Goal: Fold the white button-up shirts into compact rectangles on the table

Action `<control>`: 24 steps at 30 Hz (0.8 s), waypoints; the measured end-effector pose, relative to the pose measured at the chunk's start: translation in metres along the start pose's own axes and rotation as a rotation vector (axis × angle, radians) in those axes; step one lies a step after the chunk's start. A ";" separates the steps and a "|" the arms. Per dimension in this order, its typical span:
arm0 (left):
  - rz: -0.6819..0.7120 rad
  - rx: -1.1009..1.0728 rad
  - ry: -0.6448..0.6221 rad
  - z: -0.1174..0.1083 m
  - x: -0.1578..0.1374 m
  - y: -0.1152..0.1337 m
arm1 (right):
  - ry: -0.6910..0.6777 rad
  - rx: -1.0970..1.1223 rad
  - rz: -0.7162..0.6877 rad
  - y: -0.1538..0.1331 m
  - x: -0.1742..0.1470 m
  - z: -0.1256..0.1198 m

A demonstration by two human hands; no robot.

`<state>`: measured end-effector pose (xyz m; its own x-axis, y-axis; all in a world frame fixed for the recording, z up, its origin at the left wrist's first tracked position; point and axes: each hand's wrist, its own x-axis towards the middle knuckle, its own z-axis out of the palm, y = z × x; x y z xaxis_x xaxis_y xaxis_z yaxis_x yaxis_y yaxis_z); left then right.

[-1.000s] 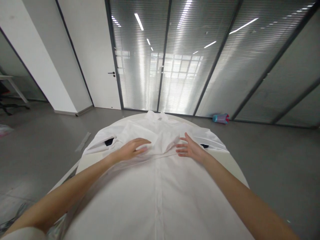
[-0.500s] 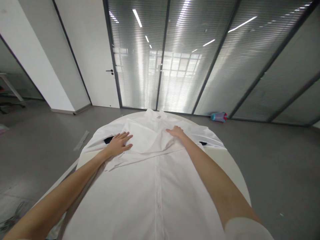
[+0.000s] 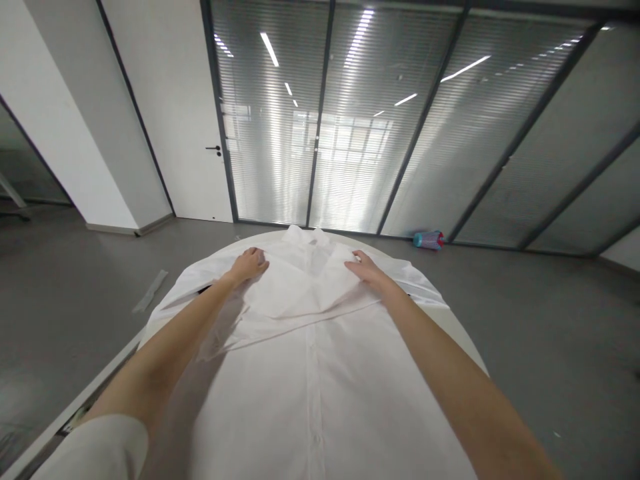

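Note:
A white button-up shirt (image 3: 260, 400) lies spread on a round, pale table, its collar at the far end and its button strip running towards me. Across its chest is a loose white cloth (image 3: 295, 293), rumpled and slanting at the near edge; whether it is a separate piece I cannot tell. At the cloth's upper left, my left hand (image 3: 249, 265) is closed with its fingers curled on the fabric. My right hand (image 3: 369, 272) pinches the cloth's upper right between thumb and fingers. Both hands rest near the shirt's shoulders.
The table (image 3: 457, 327) shows its bare rim at right. On the grey floor lie a clear plastic strip (image 3: 151, 291) at left and a blue-and-red striped package (image 3: 429, 240) by the glass wall. A white door (image 3: 193, 120) stands behind at left.
My left hand has moved away from me and slightly right, from lying flat with fingers spread to gripping the cloth. The cloth's upper right edge is lifted a little by my right hand.

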<state>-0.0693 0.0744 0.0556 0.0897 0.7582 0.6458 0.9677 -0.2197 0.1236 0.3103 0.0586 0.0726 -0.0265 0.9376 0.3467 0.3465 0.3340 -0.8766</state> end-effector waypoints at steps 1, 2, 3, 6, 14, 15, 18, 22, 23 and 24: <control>-0.009 0.018 0.015 0.004 0.001 0.000 | -0.006 0.105 -0.032 -0.001 -0.006 -0.006; -0.019 0.035 0.029 0.007 0.002 -0.001 | -0.018 0.211 -0.055 -0.002 -0.013 -0.014; -0.031 0.044 0.043 0.009 0.003 -0.001 | -0.032 0.306 -0.066 -0.005 -0.021 -0.021; -0.073 0.049 0.079 0.011 0.008 -0.007 | -0.048 0.468 -0.068 -0.014 -0.050 -0.043; -0.116 -0.027 0.102 -0.011 0.032 -0.041 | -0.055 0.407 -0.184 0.014 -0.125 -0.068; -0.105 -0.050 0.096 -0.013 0.035 -0.044 | -0.054 0.405 -0.187 0.022 -0.129 -0.070; -0.090 -0.134 0.109 -0.015 0.043 -0.052 | -0.008 0.440 -0.183 0.040 -0.137 -0.077; -0.119 -0.292 0.138 -0.016 0.056 -0.063 | 0.090 0.444 -0.186 0.041 -0.144 -0.084; -0.126 -0.342 0.137 -0.018 0.059 -0.066 | 0.120 0.431 -0.196 0.040 -0.145 -0.085; -0.131 -0.393 0.133 -0.020 0.061 -0.069 | 0.152 0.414 -0.209 0.040 -0.146 -0.085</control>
<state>-0.1350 0.1231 0.1019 -0.0841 0.7150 0.6940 0.8035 -0.3632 0.4716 0.4082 -0.0733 0.0153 0.0918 0.8322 0.5469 -0.0545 0.5526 -0.8317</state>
